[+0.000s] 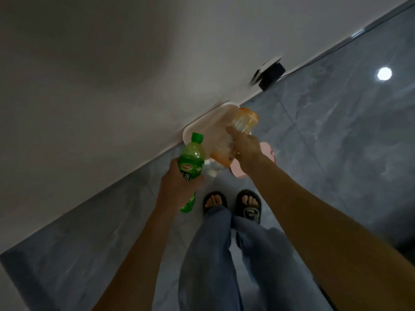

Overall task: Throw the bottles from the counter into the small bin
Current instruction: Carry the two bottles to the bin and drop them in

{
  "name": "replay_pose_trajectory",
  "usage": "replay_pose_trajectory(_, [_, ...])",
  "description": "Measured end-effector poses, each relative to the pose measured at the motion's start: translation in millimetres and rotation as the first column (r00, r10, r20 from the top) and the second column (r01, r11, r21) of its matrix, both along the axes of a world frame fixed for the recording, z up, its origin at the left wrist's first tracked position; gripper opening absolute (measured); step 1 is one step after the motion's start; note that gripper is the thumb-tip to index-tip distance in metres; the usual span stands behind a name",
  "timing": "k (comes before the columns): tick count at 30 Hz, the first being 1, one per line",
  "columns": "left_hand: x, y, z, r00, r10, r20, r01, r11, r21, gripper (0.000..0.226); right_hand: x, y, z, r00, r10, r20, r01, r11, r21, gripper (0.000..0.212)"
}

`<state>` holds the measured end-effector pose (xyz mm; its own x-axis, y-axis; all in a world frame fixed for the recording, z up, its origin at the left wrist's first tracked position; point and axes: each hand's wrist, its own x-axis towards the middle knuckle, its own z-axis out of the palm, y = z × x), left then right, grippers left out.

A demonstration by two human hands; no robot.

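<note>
We look down on a glossy grey stone-patterned tiled floor [336, 153], its polished surface throwing back one round spot of light, and on a smooth matt off-white wall [101, 75] that meets it along a diagonal line. Our two bare forearms reach forward over loose blue fabric trousers [215, 254] and black rubber slide sandals [248, 207].

Against the foot of the wall stands the small bin, a pale cream plastic bin with rounded corners [202, 126]; its opening faces up toward us and a pink part shows at its near side, partly hidden behind our right hand. Farther along the wall a black boxy plug [271, 75] sits in a white wall socket.

Our left hand [177, 187] is wrapped around the middle of a green translucent plastic soda bottle with a green screw cap [193, 158], gripping it over its label; the bottle tilts with the cap pointing toward the bin and is held just in front of the bin's rim. Our right hand [247, 151] clasps clear ribbed plastic bottles with orange labels [243, 122], held directly above the bin's opening. How many bottles this hand holds we cannot tell; the shapes blur together.
</note>
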<state>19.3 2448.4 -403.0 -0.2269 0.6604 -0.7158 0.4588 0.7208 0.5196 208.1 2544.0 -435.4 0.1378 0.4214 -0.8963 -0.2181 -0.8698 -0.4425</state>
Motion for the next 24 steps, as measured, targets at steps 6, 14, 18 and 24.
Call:
replay_pose_trajectory(6, [-8, 18, -95, 1.0, -0.01, -0.008, 0.011, 0.992, 0.127, 0.06, -27, 36, -124, 0.989, -0.119, -0.089, 0.123, 0.992, 0.034, 0.062])
replay_pose_trajectory(14, [-13, 30, -152, 0.996, -0.083, 0.028, 0.075, 0.974, 0.214, 0.053, -43, 66, -209, 0.997, 0.063, -0.048, -0.064, 0.998, -0.018, 0.054])
replay_pose_trajectory(18, [-10, 33, -166, 0.994, -0.114, 0.004, 0.109, 0.963, 0.246, 0.058, -45, 71, -238, 0.992, -0.082, -0.098, 0.069, 0.989, -0.131, 0.04])
replay_pose_trajectory(24, [-3, 39, -169, 0.99, -0.14, -0.005, 0.137, 0.957, 0.255, 0.07, -31, 74, -241, 0.974, -0.012, -0.227, -0.013, 0.994, -0.111, 0.045])
